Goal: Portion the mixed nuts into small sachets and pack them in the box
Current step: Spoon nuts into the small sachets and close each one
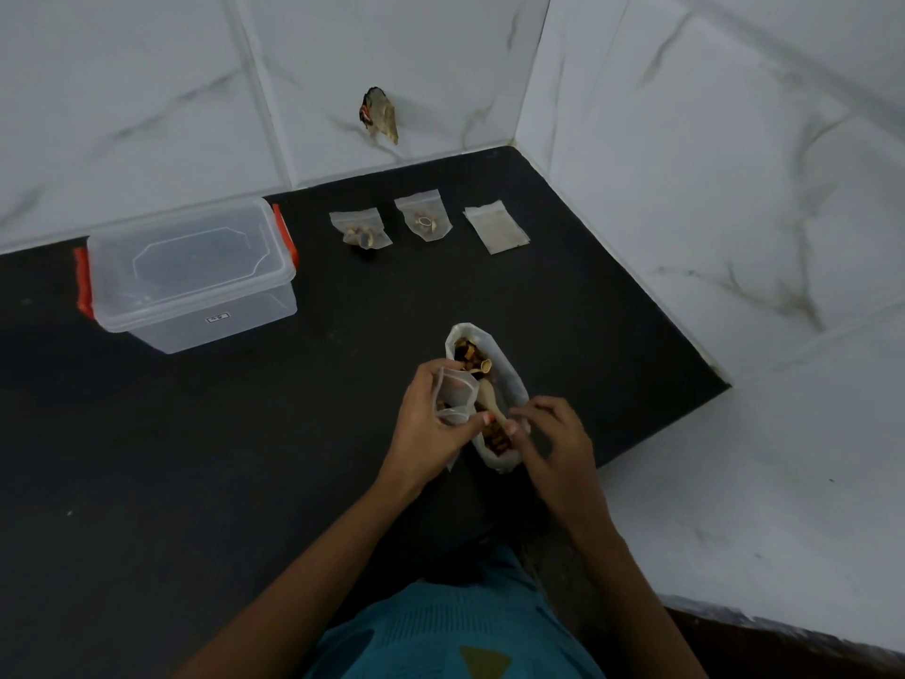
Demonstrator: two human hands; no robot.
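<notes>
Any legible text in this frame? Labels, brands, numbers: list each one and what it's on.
Nothing can be quoted.
Sticker on the front wall of the plastic box: dark marks on white, too small and blurred to read.
Sachets on the counter and the nut bag: no print visible.
No other text, brand, number or sign in view.

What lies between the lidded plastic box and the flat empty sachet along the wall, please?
The head view shows two nut-filled sachets there: one sachet nearer the box, another sachet nearer the empty sachet.
</notes>
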